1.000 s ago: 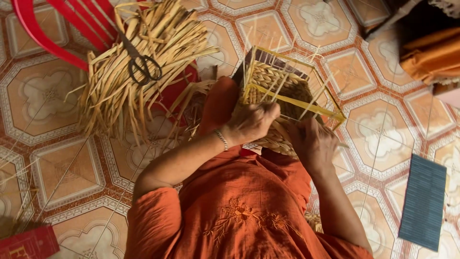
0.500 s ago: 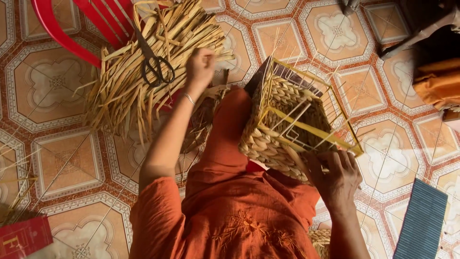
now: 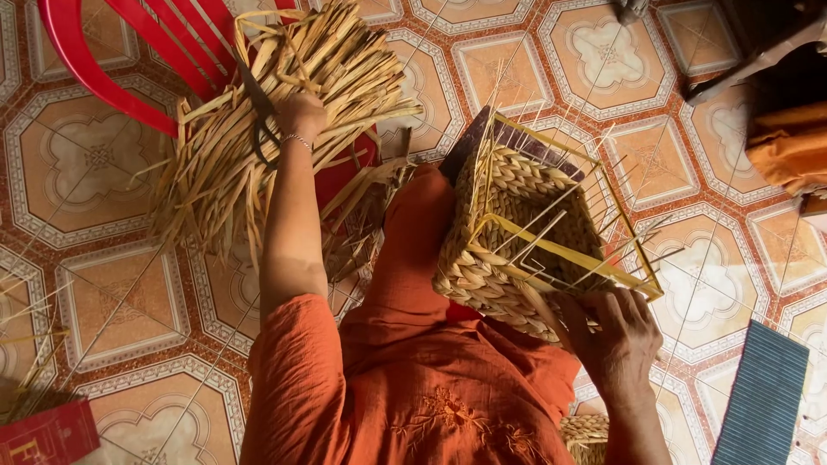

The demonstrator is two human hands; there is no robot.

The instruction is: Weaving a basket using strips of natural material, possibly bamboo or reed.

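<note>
Left hand (image 3: 297, 112) is out at full arm's length, fingers curled down into the straw pile (image 3: 258, 129), right beside the scissors (image 3: 258, 129). Can't tell whether the fingers hold strands or the scissor handles; the pile hides the tips.

Right hand (image 3: 620, 336) has fingers wrapped around the lower corner of the basket (image 3: 517, 241), gripping weave and wire frame (image 3: 586, 258) together. The basket sits tilted against the raised knee, open mouth facing away from the body, weaving roughly half up the frame, bare wire uprights sticking out past the rim.

The pile lies partly on the red chair (image 3: 112, 60), partly on the tiled floor (image 3: 103, 301), toward the floor's top-left corner. Blue ribbed panel (image 3: 762, 396) lies at the bottom-right corner, a red box (image 3: 47, 435) at bottom-left.

Judgement on doing this well:
- Keep the right-hand grip on frame and weave, so the basket doesn't roll off the knee while the left arm is stretched.
- Pick one long, even strand from the pile's edge, not the middle; less tangle.
- Watch the scissor blades: the fingers are working blind inside the straw.
- Mind the wire ends near the right wrist.
</note>
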